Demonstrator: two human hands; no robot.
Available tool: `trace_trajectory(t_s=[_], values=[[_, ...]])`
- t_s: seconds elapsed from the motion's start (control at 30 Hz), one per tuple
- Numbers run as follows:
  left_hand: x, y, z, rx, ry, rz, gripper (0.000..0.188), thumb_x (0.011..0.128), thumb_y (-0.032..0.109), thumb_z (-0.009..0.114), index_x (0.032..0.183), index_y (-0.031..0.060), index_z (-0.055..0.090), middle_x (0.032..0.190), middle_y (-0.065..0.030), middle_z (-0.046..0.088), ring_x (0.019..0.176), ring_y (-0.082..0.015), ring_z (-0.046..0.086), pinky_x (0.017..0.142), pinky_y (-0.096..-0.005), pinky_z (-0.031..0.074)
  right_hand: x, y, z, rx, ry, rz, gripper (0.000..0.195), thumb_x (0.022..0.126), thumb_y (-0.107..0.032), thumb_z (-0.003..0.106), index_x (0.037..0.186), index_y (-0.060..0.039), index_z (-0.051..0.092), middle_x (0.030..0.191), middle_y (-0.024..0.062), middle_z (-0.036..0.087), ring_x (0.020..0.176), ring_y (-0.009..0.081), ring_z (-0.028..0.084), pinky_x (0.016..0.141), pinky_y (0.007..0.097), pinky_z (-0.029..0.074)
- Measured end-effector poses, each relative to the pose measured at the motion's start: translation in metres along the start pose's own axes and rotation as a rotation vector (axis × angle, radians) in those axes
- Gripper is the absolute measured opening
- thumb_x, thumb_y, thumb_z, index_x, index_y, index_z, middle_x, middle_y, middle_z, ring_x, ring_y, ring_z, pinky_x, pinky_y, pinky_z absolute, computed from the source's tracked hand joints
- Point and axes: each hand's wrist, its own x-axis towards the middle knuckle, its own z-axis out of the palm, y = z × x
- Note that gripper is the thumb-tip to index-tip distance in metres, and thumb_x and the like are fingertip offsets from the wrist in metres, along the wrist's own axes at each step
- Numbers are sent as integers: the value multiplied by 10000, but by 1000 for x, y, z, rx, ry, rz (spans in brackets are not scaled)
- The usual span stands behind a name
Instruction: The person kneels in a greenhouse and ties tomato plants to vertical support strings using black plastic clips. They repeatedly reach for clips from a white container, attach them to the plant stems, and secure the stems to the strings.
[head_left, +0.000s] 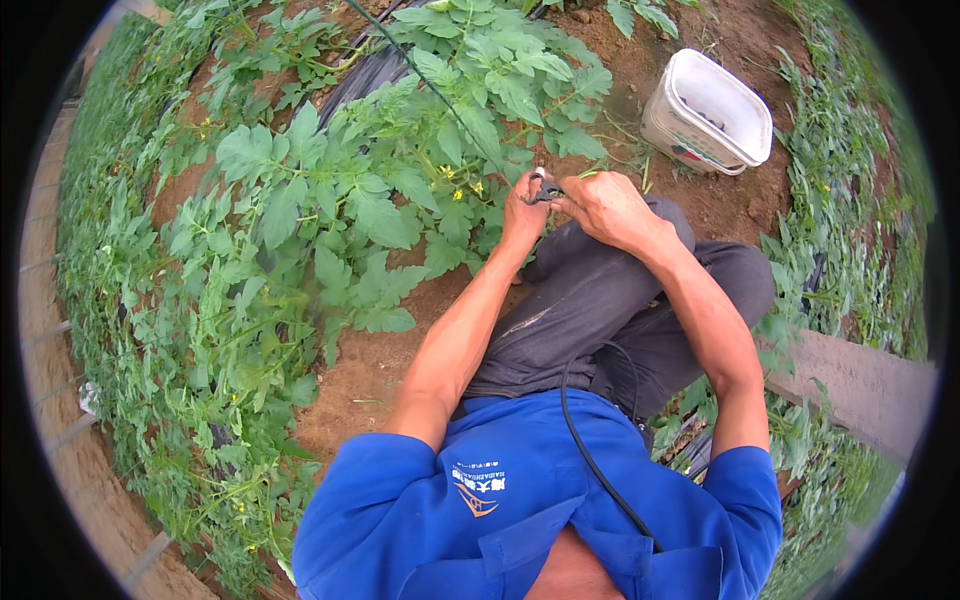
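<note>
My left hand (524, 217) and my right hand (611, 208) meet beside a tomato plant (375, 195). Between them is a small black plastic clip (546, 190), apparently a plant clip, gripped by the fingers of both. A ring-like part of it shows at the left fingertips; the right fingers cover its other end. Down from the upper left runs a dark green string (424, 75), which ends out of sight among leaves near my left hand. Small yellow flowers (457, 193) show just left of that hand.
A white plastic bucket (656, 124) with a few small dark pieces inside stands on the soil at the upper right. My bent legs (577, 300) lie under my hands. More tomato rows grow on both sides, and a concrete beam (855, 390) lies at right.
</note>
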Motion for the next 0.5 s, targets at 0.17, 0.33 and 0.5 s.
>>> trace_trajectory(t_s=[0.17,0.33,0.5], values=[[0,-36,-3,109,99,52,316,1006,262,439,928,1,599,782,-208,644,770,-357,653,658,-446,475,4,3,20,-32,-9,-24,251,859,-236,666,788,-6,597,594,206,587,614,399,624,555,482,478],[-10,-42,9,265,-72,152,179,916,158,498,1020,41,586,867,-205,665,844,-435,630,688,-459,494,14,11,36,-61,-34,-33,255,848,-239,662,753,-11,597,595,202,594,606,395,630,554,477,488],[-8,-51,20,226,-28,207,171,910,166,504,988,45,596,918,-203,665,876,-421,637,705,-461,499,15,23,50,-95,-37,-58,256,821,-242,671,699,-25,613,584,193,602,589,383,636,545,470,495]])
